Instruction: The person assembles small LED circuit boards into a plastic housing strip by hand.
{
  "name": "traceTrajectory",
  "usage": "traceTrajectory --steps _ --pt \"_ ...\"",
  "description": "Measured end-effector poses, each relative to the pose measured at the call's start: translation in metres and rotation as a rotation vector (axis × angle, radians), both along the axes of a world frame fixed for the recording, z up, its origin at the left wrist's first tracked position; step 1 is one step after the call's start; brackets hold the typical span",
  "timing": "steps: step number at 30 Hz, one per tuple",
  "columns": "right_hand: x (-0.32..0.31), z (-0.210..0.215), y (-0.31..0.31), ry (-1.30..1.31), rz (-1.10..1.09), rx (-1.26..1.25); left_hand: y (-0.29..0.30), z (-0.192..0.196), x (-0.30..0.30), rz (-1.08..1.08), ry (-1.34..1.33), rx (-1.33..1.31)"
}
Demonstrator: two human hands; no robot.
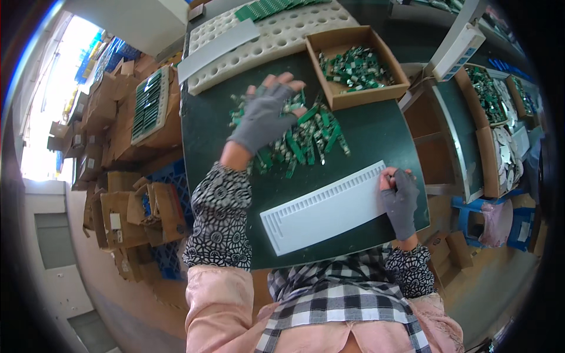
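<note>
My left hand (268, 115), in a grey fingerless glove, reaches over a loose pile of small green circuit boards (321, 132). Its fingers are spread, and nothing shows in its grip. Part of the pile is hidden beneath that hand. Closer to me lies a flat white tray (323, 212) with a row of narrow slots along its far edge and several long slots at its left end. At the tray's right end, my right hand (400, 197), gloved the same way, has its fingers curled on the edge; its palm side is hidden.
Behind the pile, a cardboard box (368, 94) holds more green boards. A cream foam tray with round holes (282, 38) spans the back, carrying a white strip (220, 50) and green panels (273, 9). Stacked cartons (126, 206) stand left of the dark green table (376, 135).
</note>
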State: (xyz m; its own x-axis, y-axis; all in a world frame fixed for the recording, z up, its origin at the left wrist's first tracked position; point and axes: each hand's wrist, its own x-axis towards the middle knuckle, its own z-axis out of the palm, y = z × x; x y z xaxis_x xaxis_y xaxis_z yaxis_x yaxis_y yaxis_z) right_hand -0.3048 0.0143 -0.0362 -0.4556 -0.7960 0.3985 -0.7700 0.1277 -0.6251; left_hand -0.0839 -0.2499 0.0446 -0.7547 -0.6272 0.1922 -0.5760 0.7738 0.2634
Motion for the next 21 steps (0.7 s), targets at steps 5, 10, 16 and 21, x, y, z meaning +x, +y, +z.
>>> traceTrajectory --steps 5,10,16,21 --pt "-0.002 0.001 0.018 0.017 0.053 0.054 0.045 -0.023 0.099 0.377 0.118 -0.023" --pt "0.01 0.015 0.017 0.096 0.051 0.048 0.089 -0.085 0.102 0.536 0.192 0.125" --pt "0.055 0.052 -0.033 0.146 0.225 -0.144 0.096 -0.08 0.072 0.563 0.323 0.174" --pt "0.072 0.027 -0.084 0.073 0.324 0.047 0.137 -0.034 0.086 0.597 0.656 0.284"
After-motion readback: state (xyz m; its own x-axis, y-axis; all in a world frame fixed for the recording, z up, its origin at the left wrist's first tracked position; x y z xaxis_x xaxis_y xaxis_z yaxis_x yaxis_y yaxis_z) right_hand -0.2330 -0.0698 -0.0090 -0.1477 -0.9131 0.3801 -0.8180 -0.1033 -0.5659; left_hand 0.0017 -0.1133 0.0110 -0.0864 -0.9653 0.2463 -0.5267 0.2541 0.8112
